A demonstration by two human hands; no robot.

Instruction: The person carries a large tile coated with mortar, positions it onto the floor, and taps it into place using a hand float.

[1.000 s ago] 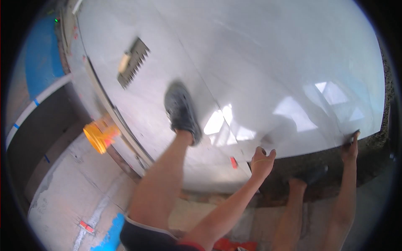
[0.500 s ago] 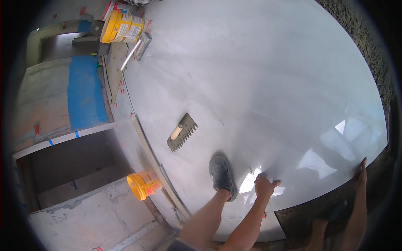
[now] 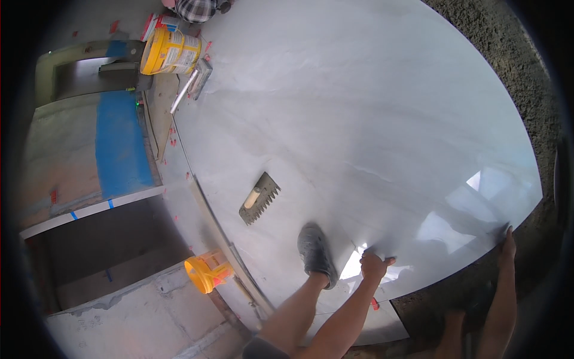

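A large pale grey, glossy tile covers much of the view, bordered on the right by rough grey mortar. My left hand is low on its surface, fingers bent and thumb held apart, with nothing visible in it. My right hand grips the tile's near edge at the lower right, its fingertips partly shadowed. My left foot, in a dark clog, stands on the pale surface beside my left arm. A notched trowel with a wooden handle lies above the foot, away from both hands.
An orange bucket stands beside a long metal bar at left. A yellow bucket, a long-handled tool and a crouching person in plaid are at upper left. A dark recess opens at far left.
Since a second ago the view has swung, bringing the upper-left buckets, tool and person into the picture. Both hands remain at the large tile; little differs from half a second ago.
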